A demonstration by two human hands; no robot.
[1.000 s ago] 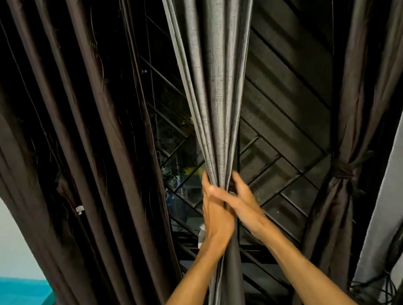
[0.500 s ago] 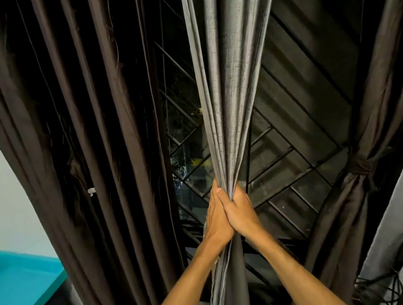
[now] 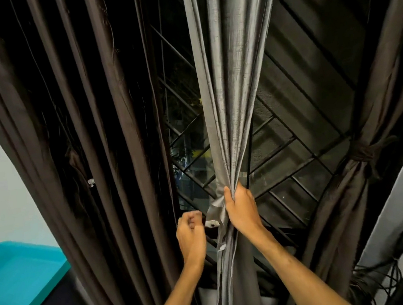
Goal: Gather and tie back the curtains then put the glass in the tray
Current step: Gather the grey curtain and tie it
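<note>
So the grey, slightly shiny fabric curtain [image 3: 225, 101] hangs down the middle of the view from 12 o'clock to 6 o'clock, bunched into tight folds. The right hand [image 3: 241, 207] grips that bunch just below centre, fingers wrapped round the folds with the thumb on the near side. Right beside it, at its 9 o'clock, a short grey fabric band [image 3: 214, 211] sits across the bunch, with a small white fitting [image 3: 211, 224] at its lower end.

The left hand [image 3: 191, 234] is just off the curtain at about 9 o'clock from the band, not touching the fabric. Its fingers are curled in toward the palm and I can't see anything in them.

Behind all this is a black metal window grille [image 3: 283, 169] with diagonal bars. A dark brown curtain [image 3: 83, 139] hangs loose from 9 to 11 o'clock. Another dark brown curtain [image 3: 362, 198] at 3 o'clock is cinched by a knotted brown tie [image 3: 364, 154]. The teal plastic tray [image 3: 23, 280] sits down at 8 o'clock, well apart from both hands. A tangle of black cords [image 3: 379, 270] hangs at 4 o'clock.
</note>
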